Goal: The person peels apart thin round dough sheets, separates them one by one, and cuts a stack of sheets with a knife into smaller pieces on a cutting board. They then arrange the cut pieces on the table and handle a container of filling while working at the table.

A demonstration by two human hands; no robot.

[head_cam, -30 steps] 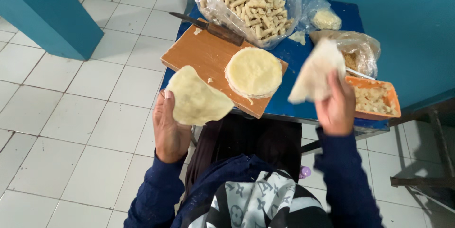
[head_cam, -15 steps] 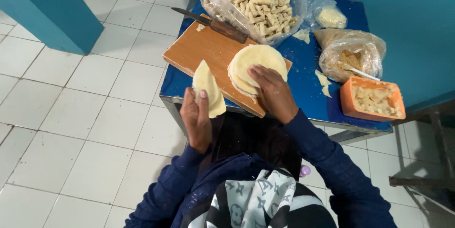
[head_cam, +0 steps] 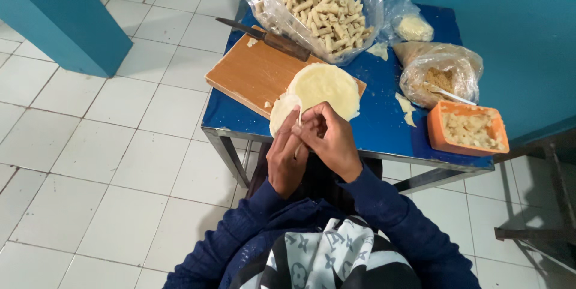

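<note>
My left hand [head_cam: 287, 158] holds a pale round dough wrapper [head_cam: 281, 111] folded over, just in front of the table's near edge. My right hand [head_cam: 329, 139] presses against the same wrapper, fingers pinching at it beside the left hand's fingers. Right behind the hands, a stack of round wrappers [head_cam: 324, 87] lies on the near corner of a wooden cutting board [head_cam: 248, 73]. The wrapper's inside is hidden by my fingers.
A knife [head_cam: 266, 37] lies across the board on the blue table [head_cam: 384, 122]. A clear bag of rolled pieces [head_cam: 317, 4] sits behind it. An orange tub of filling [head_cam: 468, 129] and two more bags [head_cam: 438, 73] stand at the right. White tiled floor lies to the left.
A second ago each hand held up its own wrapper. The right hand put its wrapper on the stack, then came over to the left hand's folded wrapper.
</note>
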